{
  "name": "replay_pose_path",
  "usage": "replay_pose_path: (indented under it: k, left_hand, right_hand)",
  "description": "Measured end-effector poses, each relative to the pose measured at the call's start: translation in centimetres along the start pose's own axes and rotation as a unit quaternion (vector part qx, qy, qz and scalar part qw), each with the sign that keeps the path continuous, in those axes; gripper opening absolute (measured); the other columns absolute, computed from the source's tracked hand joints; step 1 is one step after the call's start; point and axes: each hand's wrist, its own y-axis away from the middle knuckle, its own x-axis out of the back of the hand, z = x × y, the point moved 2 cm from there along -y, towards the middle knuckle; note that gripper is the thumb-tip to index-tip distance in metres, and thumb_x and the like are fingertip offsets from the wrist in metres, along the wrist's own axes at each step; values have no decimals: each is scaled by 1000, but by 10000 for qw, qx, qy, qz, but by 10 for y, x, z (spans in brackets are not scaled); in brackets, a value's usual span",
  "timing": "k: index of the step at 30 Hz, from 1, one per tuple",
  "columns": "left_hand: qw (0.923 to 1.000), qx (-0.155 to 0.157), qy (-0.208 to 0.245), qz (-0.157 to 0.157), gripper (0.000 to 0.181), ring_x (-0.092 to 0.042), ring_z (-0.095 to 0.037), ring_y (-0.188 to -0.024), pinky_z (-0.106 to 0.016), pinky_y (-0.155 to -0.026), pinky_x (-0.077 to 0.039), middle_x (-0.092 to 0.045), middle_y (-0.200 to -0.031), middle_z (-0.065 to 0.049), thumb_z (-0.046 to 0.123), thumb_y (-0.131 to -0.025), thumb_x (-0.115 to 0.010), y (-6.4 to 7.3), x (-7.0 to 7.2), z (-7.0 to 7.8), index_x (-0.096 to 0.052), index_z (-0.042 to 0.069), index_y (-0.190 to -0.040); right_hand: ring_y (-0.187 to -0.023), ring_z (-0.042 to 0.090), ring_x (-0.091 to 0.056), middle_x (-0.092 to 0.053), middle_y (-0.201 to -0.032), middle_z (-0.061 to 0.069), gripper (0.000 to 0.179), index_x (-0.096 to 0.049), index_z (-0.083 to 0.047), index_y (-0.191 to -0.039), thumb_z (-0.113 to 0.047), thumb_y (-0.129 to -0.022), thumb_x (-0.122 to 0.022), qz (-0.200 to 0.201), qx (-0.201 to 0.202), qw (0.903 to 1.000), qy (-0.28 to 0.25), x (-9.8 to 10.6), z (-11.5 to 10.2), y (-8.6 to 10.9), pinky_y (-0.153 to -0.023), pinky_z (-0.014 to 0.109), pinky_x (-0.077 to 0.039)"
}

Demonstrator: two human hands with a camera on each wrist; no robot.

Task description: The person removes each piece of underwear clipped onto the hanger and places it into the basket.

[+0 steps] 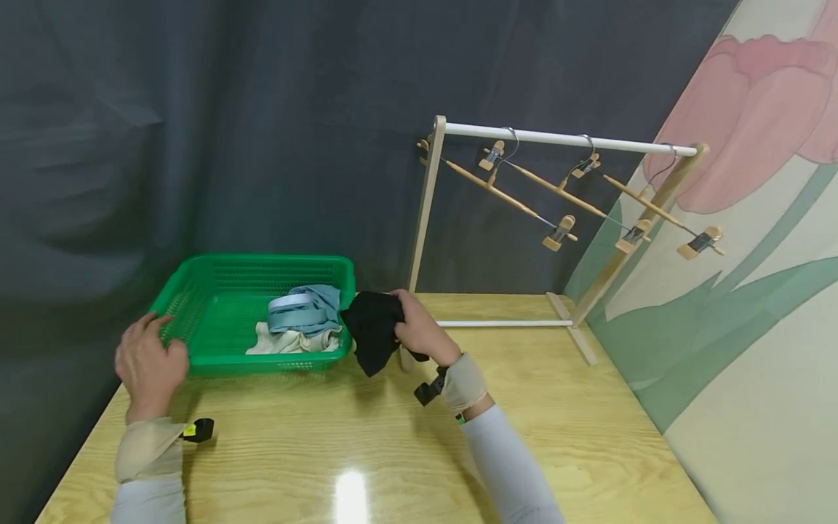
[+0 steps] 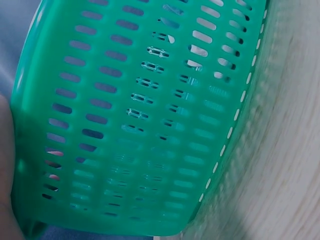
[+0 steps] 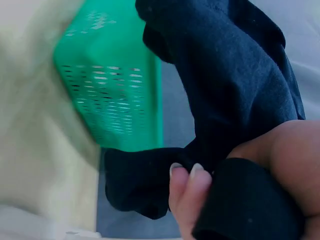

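My right hand (image 1: 422, 331) grips a bunched black garment (image 1: 374, 331), held up beside the right end of a green plastic basket (image 1: 252, 364). In the right wrist view the garment (image 3: 235, 75) hangs in folds, its fabric gathered between thumb and fingertips (image 3: 197, 172). Over at the basket's front left corner, my left hand (image 1: 152, 360) holds the rim, fingers over the edge and thumb at the front side. A folded blue garment (image 1: 301, 309) with a pale band lies inside the basket, on top of a crumpled cream cloth (image 1: 294, 340).
A small wooden rack (image 1: 425, 204) with a white top rail (image 1: 556, 136) stands behind and right of my right hand. Three wooden clip hangers (image 1: 563, 193) hang from it. A dark curtain (image 1: 294, 124) backs the wooden table (image 1: 281, 451); a painted wall (image 1: 733, 313) borders the right.
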Motion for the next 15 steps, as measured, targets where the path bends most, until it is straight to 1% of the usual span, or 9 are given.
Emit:
replay_pose_path:
  k: [2,6,8,12,15]
  left_hand:
    - [9999,-66,55,70,57,-35,-48,-143,-69,-116,-19,-45,-154,-24,1,-84,-35,0,0,0,-60,-7,-135]
    - [9997,-130,79,167,57,-37,-48,-142,-69,-115,-20,-47,-152,-24,0,-82,-35,-3,1,0,-62,-8,-132]
    - [9996,-139,72,214,57,-38,-48,-141,-69,-115,-21,-48,-151,-24,0,-81,-35,-4,2,0,-62,-7,-131]
    - [9997,-97,26,200,57,-38,-48,-141,-68,-115,-22,-48,-152,-24,1,-81,-36,-4,0,-2,-62,-7,-132]
    - [9998,-84,26,156,57,-37,-47,-142,-68,-115,-22,-47,-152,-24,1,-82,-36,-1,-2,-4,-62,-7,-132]
  right_hand:
    - [-121,34,-53,-49,-141,23,57,-42,1,-144,8,-88,-46,50,73,10000,-25,4,-6,-9,-102,45,-44]
    - [-123,34,-51,-49,-141,22,57,-42,0,-146,4,-89,-47,11,179,9998,35,8,-21,-27,-104,44,-43]
    - [-121,34,-51,-51,-141,21,56,-42,-1,-146,2,-91,-48,-52,216,9997,44,7,-29,-36,-101,44,-43]
    - [-115,31,-53,-52,-140,20,55,-43,-4,-148,-1,-94,-50,-391,180,9990,149,-1,-40,-51,-94,41,-44]
    - [-115,29,-52,-52,-141,18,55,-43,-5,-149,-3,-95,-52,-668,137,9973,255,-10,-45,-60,-93,38,-44]
